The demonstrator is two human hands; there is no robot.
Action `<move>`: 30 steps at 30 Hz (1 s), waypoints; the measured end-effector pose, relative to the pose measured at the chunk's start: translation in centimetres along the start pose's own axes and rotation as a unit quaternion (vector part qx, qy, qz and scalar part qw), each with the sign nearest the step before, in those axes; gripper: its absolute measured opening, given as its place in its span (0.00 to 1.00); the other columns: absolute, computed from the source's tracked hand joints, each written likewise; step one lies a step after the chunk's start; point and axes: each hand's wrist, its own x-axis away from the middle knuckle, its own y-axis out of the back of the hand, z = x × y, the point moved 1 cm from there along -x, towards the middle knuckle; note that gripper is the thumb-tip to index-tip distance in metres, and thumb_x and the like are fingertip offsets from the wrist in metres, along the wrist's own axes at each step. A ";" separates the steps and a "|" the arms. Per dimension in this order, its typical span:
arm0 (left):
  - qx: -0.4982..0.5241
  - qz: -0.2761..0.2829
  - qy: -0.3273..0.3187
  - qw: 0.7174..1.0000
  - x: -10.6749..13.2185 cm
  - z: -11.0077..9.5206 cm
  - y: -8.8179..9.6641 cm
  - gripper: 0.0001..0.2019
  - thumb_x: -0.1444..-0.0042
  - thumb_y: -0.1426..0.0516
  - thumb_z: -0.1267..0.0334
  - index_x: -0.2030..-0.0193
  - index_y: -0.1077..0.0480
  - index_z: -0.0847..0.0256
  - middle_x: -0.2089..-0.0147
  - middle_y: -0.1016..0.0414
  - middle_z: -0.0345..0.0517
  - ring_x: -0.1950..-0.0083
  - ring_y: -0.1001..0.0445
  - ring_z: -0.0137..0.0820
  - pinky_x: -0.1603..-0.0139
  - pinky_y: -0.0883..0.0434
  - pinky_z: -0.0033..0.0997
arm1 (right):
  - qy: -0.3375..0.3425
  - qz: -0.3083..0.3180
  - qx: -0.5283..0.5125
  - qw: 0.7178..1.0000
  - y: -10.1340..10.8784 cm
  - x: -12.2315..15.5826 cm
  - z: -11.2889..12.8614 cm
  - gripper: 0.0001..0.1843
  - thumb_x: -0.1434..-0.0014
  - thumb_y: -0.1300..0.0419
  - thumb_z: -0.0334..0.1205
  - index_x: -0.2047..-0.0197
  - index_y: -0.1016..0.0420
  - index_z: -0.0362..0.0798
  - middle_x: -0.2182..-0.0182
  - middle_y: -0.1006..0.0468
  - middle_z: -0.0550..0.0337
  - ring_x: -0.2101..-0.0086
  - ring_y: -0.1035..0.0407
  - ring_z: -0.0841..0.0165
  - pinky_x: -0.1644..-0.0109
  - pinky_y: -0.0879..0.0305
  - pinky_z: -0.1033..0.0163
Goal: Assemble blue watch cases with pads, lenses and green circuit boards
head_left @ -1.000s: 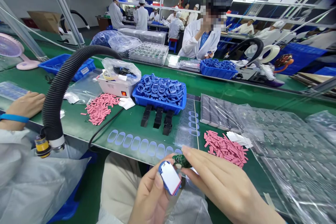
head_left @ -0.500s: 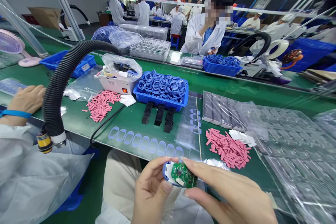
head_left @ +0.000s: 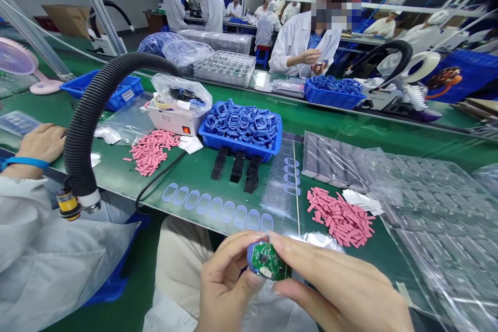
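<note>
A long green assembly bench (head_left: 187, 168) crosses the view, with white-coated workers at further benches beyond it. At 12 o'clock, across the bench, a person in a white coat (head_left: 299, 52) holds a small item in both hands. Nearer, also at 12 o'clock, a blue plastic crate (head_left: 237, 151) is heaped with blue moulded frames, and three black slotted blocks (head_left: 237, 166) lie in front of it. At 10 o'clock a black corrugated hose (head_left: 83, 129) arches over the bench, and at 9 o'clock another person's hand (head_left: 42, 148), with a blue wristband, rests on the bench. A loose pile of pink strips (head_left: 340, 218) lies at 1 o'clock, and clear plastic trays (head_left: 439, 233) lie at 3 o'clock.

At 6 o'clock, just off the bench edge, the left hand (head_left: 227, 282) and right hand (head_left: 334, 285) close on one piece: a green circuit board (head_left: 268, 261) against a blue frame (head_left: 251, 258). The left fingers curl around the frame's near side, while the right fingers (head_left: 311, 264) lie together across the board's upper edge. The step in hand appears to be handling this pair, and with both hands clamped on it, any next move calls for one grip to loosen first.
</note>
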 end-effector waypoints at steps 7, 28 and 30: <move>-0.073 0.088 -0.033 0.993 -0.4 0.3 1.6 0.12 0.52 0.35 0.57 0.59 0.20 0.50 0.59 0.22 0.45 0.56 0.22 0.33 0.55 0.25 0.21 | 0.006 0.000 -0.002 1.000 0.1 -0.1 0.2 0.12 0.36 0.45 0.37 0.54 0.25 0.40 0.60 0.18 0.55 0.57 0.24 0.70 0.49 0.28 0.74; -0.079 0.109 -0.043 0.990 -0.9 -0.3 1.8 0.11 0.54 0.33 0.58 0.62 0.19 0.52 0.66 0.25 0.45 0.66 0.24 0.29 0.66 0.25 0.19 | -0.004 -0.037 -0.038 0.999 0.3 -0.1 0.6 0.22 0.42 0.39 0.30 0.44 0.30 0.46 0.59 0.18 0.57 0.60 0.22 0.64 0.55 0.22 0.67; -0.077 0.106 -0.042 0.990 -0.9 -0.2 1.9 0.11 0.54 0.33 0.58 0.62 0.19 0.52 0.65 0.24 0.46 0.65 0.23 0.30 0.65 0.24 0.21 | 0.002 -0.042 -0.038 0.998 0.2 -0.1 0.6 0.23 0.42 0.39 0.30 0.43 0.31 0.45 0.60 0.18 0.56 0.60 0.22 0.64 0.55 0.22 0.66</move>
